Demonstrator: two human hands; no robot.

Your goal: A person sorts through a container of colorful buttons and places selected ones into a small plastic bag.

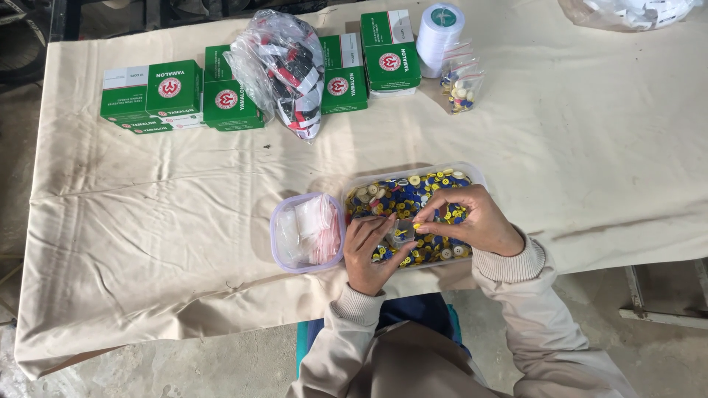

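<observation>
A small clear plastic bag point(400, 234) is pinched between both hands just over the near end of a clear tub of buttons point(472, 172), low and right of centre on the surface point(590, 147). The bag is see-through and crumpled, so its edges are hard to trace against the buttons beneath; what lies inside it cannot be made out. The left hand point(366, 247) grips the bag from the 9 o'clock side, fingers closed on it. The right hand point(472, 217) comes from 3 o'clock, its fingers pressed together on a yellow button point(417, 226) at the bag's mouth. The tub holds blue, yellow and cream buttons, and both hands hide much of its near half. Touching the tub at 9 o'clock sits a smaller tub with a lilac rim point(274, 239), filled with clear little bags. Farther off toward 12 o'clock stand green and white boxes point(173, 88), a knotted clear sack of striped pieces point(287, 66), a white spool point(440, 26) and small packets of buttons point(461, 85). At the top right a clear wrapper point(634, 11) is cut off by the frame.
</observation>
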